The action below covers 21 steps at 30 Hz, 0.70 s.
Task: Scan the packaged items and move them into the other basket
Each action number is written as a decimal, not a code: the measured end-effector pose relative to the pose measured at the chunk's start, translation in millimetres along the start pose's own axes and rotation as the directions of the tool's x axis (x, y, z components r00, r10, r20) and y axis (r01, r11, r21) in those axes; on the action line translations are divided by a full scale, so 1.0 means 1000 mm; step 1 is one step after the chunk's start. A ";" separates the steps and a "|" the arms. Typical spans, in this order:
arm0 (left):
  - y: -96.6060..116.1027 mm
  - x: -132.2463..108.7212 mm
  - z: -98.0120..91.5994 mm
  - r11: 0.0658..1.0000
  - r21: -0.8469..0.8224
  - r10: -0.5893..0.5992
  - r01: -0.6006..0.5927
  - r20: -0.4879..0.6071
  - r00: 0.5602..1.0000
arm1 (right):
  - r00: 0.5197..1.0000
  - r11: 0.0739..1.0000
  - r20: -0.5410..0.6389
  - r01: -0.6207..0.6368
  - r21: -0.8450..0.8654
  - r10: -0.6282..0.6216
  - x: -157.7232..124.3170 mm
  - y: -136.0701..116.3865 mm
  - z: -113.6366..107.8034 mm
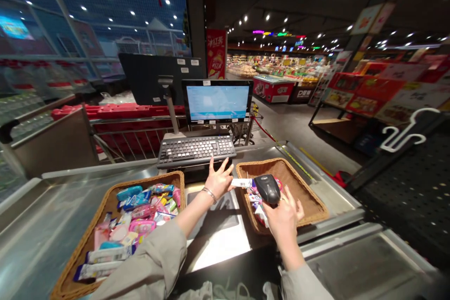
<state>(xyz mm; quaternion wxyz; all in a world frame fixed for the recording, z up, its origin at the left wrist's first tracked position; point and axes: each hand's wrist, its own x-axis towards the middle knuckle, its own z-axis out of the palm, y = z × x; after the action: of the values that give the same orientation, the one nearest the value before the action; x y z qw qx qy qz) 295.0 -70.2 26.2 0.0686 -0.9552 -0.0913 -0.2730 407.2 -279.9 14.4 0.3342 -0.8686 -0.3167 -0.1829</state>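
My left hand (218, 182) pinches the end of a small white packet (242, 183) with printed marks; the other fingers fan out near the keyboard (197, 148). In my right hand (284, 215) is a black handheld barcode scanner (267, 189), its head turned toward the packet. Both are above the left side of a wicker basket (305, 192), where a few colourful packets (259, 213) lie partly hidden by the scanner and hand. Left of my left arm, a second wicker basket (103, 197) holds many small packaged goods (142, 211).
A lit monitor (218, 102) stands behind the keyboard, beside a dark screen (154, 77) seen from its back. The metal counter (38, 225) runs under both baskets. At right, a white hanger (408, 131) hangs by a dark perforated panel (404, 197).
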 end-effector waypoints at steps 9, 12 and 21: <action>0.020 0.026 0.028 0.970 -0.021 0.243 -0.242 0.107 0.964 | 0.987 0.991 -0.086 -0.135 -0.027 0.132 0.000 0.027 -0.009; 0.027 0.034 0.035 0.950 -0.058 0.312 -0.307 0.121 0.942 | 0.984 0.988 -0.101 -0.153 -0.035 0.149 -0.001 0.033 -0.015; 0.049 0.052 0.059 0.919 -0.101 0.390 -0.381 0.107 0.914 | 0.969 0.975 -0.143 -0.213 -0.055 0.204 -0.003 0.052 -0.024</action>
<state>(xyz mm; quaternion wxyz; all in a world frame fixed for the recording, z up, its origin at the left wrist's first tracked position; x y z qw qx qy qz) 379.0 -99.6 0.2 0.0779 -0.9716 0.1055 -0.1972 437.6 -328.0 5.4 0.3420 -0.8936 -0.1934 -0.2169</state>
